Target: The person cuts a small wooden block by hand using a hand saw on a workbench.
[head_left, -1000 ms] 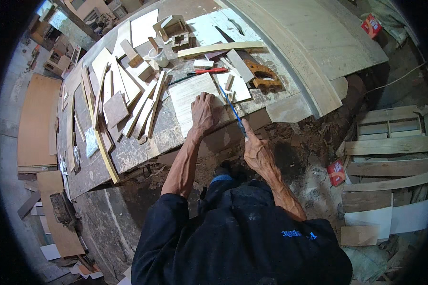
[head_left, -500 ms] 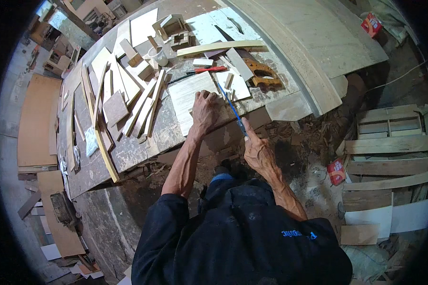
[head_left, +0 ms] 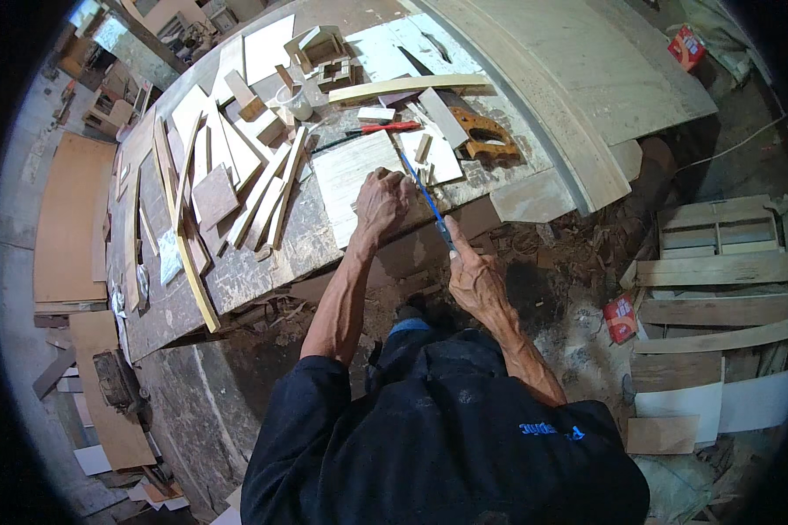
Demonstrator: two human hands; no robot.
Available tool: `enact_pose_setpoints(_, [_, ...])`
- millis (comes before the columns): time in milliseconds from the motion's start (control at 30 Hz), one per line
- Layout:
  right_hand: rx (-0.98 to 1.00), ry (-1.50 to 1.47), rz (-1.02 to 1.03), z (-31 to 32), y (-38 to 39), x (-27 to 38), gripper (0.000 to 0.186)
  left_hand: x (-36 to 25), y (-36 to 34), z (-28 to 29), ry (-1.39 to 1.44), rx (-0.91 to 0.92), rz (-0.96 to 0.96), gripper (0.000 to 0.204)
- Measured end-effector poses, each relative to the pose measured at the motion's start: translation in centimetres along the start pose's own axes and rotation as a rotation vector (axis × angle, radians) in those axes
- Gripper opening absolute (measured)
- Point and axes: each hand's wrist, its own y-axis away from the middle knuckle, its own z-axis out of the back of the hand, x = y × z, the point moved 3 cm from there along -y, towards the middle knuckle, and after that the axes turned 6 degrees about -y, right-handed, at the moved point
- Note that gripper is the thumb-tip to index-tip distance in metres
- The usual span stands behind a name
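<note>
Blue tool (head_left: 426, 192): here it is, thin and straight, slanting over the near edge of the desk (head_left: 302, 254), its tip toward eleven o'clock.
Handling: looks light and fairly stiff, though so slim a length may flex under side load; the dark handle (head_left: 444, 231) at its five o'clock end seems the place to hold.
Right hand (head_left: 477, 284): fingers closed around that handle, the index laid forward along it, forearm coming in from five o'clock and aiming toward eleven.
Left hand (head_left: 383, 203): at ten o'clock from the right one, knuckles up, fingers curled down over the pale board; whether they pinch something underneath, I cannot tell.
Left arm: reaching up from seven o'clock, sleeve at the upper arm, forearm bare.
Pale board (head_left: 337, 178): flat on the desk, showing from nine round to twelve o'clock of the left hand; looks stiff and light, best steadied by pressing near its edge.
Nearby: red-handled tool (head_left: 392, 128) at twelve o'clock from the left hand, wooden-handled saw (head_left: 474, 125) at two.
</note>
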Motion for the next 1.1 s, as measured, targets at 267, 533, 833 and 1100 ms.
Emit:
enact_pose_setpoints(267, [-0.04,-0.003,0.152,-0.5,0.4,0.3,0.072,-0.1,-0.6,0.2,-0.014,0.101,0.235,0.032])
enact_pose_setpoints(533, [0.0,0.029,0.114,-0.9,0.1,0.5,0.074,-0.1,-0.4,-0.1,-0.079,0.048,0.32,0.024])
enact_pose_setpoints(833, [0.053,0.081,0.065,-1.6,-0.6,1.0,0.077,0.3,-0.2,-0.4,-0.082,0.061,0.252,0.029])
enact_pose_setpoints(1100, [0.101,0.12,0.03,-2.5,-1.6,1.0,0.079,0.6,0.0,-0.8,-0.101,-0.007,0.226,0.021])
